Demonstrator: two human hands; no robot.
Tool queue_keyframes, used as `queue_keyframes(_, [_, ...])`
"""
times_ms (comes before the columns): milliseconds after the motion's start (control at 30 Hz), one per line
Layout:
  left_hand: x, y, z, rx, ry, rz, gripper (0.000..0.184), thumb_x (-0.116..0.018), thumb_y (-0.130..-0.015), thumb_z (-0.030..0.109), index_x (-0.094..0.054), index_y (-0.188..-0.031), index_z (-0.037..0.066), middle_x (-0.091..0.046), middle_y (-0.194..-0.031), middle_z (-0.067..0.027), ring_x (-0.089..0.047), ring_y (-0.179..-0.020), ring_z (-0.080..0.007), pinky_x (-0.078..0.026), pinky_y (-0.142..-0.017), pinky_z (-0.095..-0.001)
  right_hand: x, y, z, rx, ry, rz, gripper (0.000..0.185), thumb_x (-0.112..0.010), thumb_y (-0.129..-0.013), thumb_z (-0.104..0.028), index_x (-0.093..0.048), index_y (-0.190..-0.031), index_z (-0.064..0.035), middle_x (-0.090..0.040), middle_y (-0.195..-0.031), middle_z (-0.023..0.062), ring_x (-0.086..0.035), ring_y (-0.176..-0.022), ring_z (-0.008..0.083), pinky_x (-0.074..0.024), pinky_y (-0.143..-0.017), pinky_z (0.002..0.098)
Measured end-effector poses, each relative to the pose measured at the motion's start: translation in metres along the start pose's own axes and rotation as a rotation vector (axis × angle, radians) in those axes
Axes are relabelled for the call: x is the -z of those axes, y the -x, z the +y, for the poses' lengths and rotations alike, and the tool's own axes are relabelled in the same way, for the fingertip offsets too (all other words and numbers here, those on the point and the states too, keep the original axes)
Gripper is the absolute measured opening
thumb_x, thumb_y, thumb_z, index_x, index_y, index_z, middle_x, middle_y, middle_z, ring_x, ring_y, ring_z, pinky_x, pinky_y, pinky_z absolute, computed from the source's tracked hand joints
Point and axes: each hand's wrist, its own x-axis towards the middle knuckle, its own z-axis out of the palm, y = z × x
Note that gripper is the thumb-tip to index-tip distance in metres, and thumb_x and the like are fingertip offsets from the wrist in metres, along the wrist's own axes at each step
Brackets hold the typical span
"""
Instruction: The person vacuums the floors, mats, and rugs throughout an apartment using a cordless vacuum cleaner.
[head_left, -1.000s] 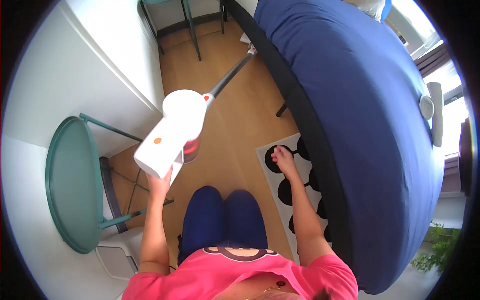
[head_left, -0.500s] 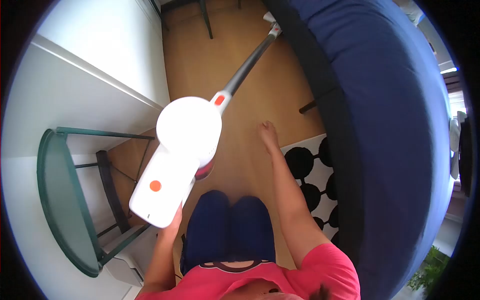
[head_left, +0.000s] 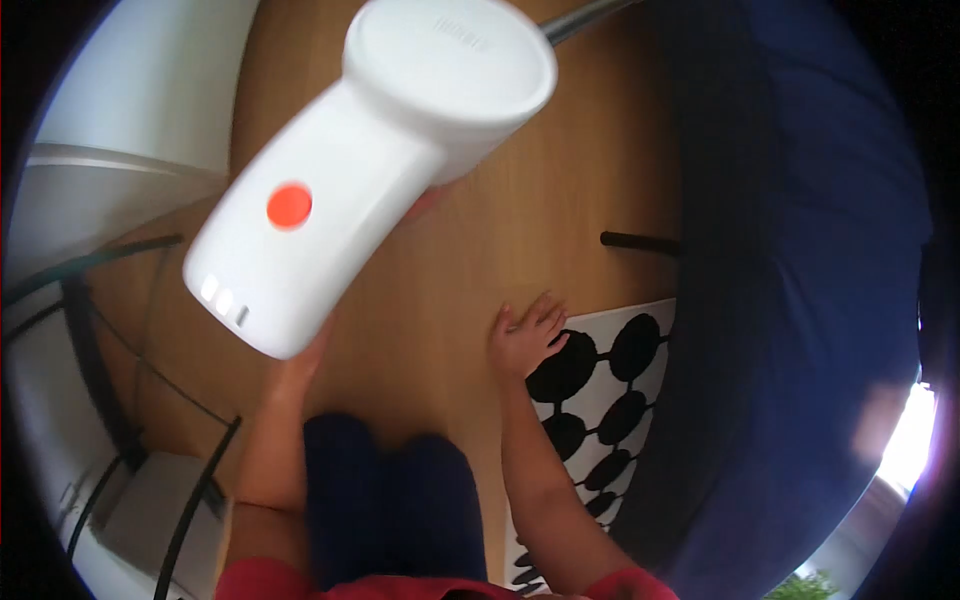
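Note:
A white stick vacuum cleaner (head_left: 330,150) with an orange button fills the upper middle of the view. My left hand (head_left: 314,350) is around its handle from below; the body hides most of the fingers. The grey tube (head_left: 585,20) runs from the body to the upper right, and its floor head is out of view. With fingers spread, my right hand (head_left: 528,340) is over the wooden floor (head_left: 450,270) at the corner of a white rug with black dots (head_left: 615,415). It holds nothing.
A bed or sofa with a dark blue cover (head_left: 840,300) lines the right side, and a dark leg (head_left: 640,242) sticks out from under it. On the left are a dark-framed chair (head_left: 95,360) and a white cabinet (head_left: 150,90). My knees (head_left: 390,480) are low in the view.
The view has dropped closer to the floor. The vacuum body looks larger and higher, with its floor head now out of sight. My right hand has gone from curled to spread, near the rug corner.

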Motion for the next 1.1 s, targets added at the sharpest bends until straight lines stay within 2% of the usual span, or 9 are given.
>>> queue_keyframes(167, [-0.051, -0.041, -0.009, -0.064, 0.127, 0.053, 0.016, -0.060, -0.083, 0.016, -0.064, -0.095, 0.006, -0.065, -0.085, -0.0063, -0.061, -0.077, -0.0179, -0.049, -0.069, -0.0303, -0.002, -0.001, 0.015, 0.048, 0.040, 0.009, 0.066, -0.041, -0.087, -0.042, -0.024, -0.136, -0.0025, -0.024, -0.137, 0.0249, -0.020, -0.129, 0.0358, -0.0121, -0.101, 0.0555])
queue_keyframes(233, [-0.062, -0.057, -0.010, 0.020, 0.415, 0.021, 0.041, -0.068, -0.068, 0.008, -0.054, -0.106, -0.002, -0.058, -0.104, -0.0167, -0.055, -0.099, -0.0246, -0.043, -0.082, -0.0357, -0.003, -0.001, 0.019, 0.057, 0.045, 0.006, 0.065, -0.040, -0.088, -0.041, -0.023, -0.137, -0.0017, -0.024, -0.138, 0.0256, -0.020, -0.129, 0.0368, -0.0119, -0.100, 0.0556])
queue_keyframes(267, [-0.071, -0.073, -0.012, -0.070, 0.434, 0.053, 0.043, -0.071, -0.060, 0.005, -0.057, -0.100, -0.002, -0.060, -0.100, -0.0149, -0.055, -0.099, -0.0231, -0.043, -0.081, -0.0356, -0.005, -0.001, 0.020, 0.062, 0.045, 0.007, 0.065, -0.040, -0.088, -0.041, -0.023, -0.136, -0.0015, -0.023, -0.138, 0.0259, -0.020, -0.129, 0.0372, -0.0117, -0.100, 0.0556])
queue_keyframes(300, [-0.060, -0.091, 0.000, -0.057, 0.484, 0.010, 0.041, -0.070, -0.068, 0.013, -0.057, -0.104, -0.002, -0.060, -0.103, -0.0148, -0.054, -0.101, -0.0220, -0.041, -0.086, -0.0344, -0.004, -0.001, 0.015, 0.070, 0.050, 0.009, 0.065, -0.040, -0.088, -0.041, -0.023, -0.136, -0.0014, -0.023, -0.138, 0.0263, -0.020, -0.129, 0.0376, -0.0115, -0.101, 0.0555])
queue_keyframes(367, [-0.080, -0.113, -0.006, -0.142, 0.288, 0.125, 0.033, -0.068, -0.075, 0.020, -0.061, -0.102, 0.003, -0.063, -0.094, -0.0103, -0.058, -0.091, -0.0193, -0.046, -0.075, -0.0314, -0.004, -0.001, 0.019, 0.079, 0.051, 0.011, 0.065, -0.040, -0.088, -0.040, -0.023, -0.136, -0.0008, -0.023, -0.137, 0.0270, -0.020, -0.129, 0.0382, -0.0112, -0.101, 0.0554])
queue_keyframes(433, [-0.070, -0.132, -0.013, -0.276, 0.413, -0.067, 0.048, -0.066, -0.077, 0.032, -0.046, -0.114, 0.010, -0.043, -0.109, -0.0105, -0.041, -0.102, -0.0235, -0.033, -0.082, -0.0372, 0.000, -0.001, 0.014, 0.087, 0.046, 0.008, 0.064, -0.039, -0.088, -0.040, -0.023, -0.136, 0.0000, -0.023, -0.137, 0.0275, -0.020, -0.129, 0.0387, -0.0112, -0.100, 0.0555])
queue_keyframes(800, [-0.095, -0.137, -0.019, 0.018, 0.501, -0.199, 0.041, -0.061, -0.081, 0.035, -0.053, -0.111, 0.007, -0.053, -0.105, -0.0104, -0.049, -0.098, -0.0213, -0.037, -0.084, -0.0340, 0.015, 0.000, 0.003, 0.111, 0.028, -0.028, 0.065, -0.041, -0.088, -0.037, -0.021, -0.136, 0.0015, -0.020, -0.138, 0.0278, -0.018, -0.130, 0.0383, -0.0109, -0.101, 0.0548])
queue_keyframes(1000, [-0.066, -0.080, -0.059, 0.326, 0.475, -0.178, 0.040, -0.058, -0.083, 0.036, -0.057, -0.109, 0.006, -0.059, -0.103, -0.0103, -0.053, -0.095, -0.0201, -0.039, -0.084, -0.0323, 0.013, -0.003, -0.006, 0.077, 0.035, -0.024, 0.068, -0.040, -0.087, -0.042, -0.021, -0.136, 0.0005, -0.021, -0.138, 0.0277, -0.019, -0.129, 0.0383, -0.0112, -0.101, 0.0553])
queue_keyframes(1100, [-0.034, -0.017, -0.109, 0.261, 0.269, -0.088, 0.035, -0.060, -0.082, 0.036, -0.060, -0.097, 0.004, -0.057, -0.088, -0.0075, -0.052, -0.083, -0.0209, -0.040, -0.080, -0.0352, 0.014, -0.010, -0.019, 0.056, 0.026, -0.024, 0.071, -0.041, -0.085, -0.046, -0.022, -0.136, 0.0000, -0.021, -0.138, 0.0274, -0.019, -0.129, 0.0379, -0.0106, -0.101, 0.0555])
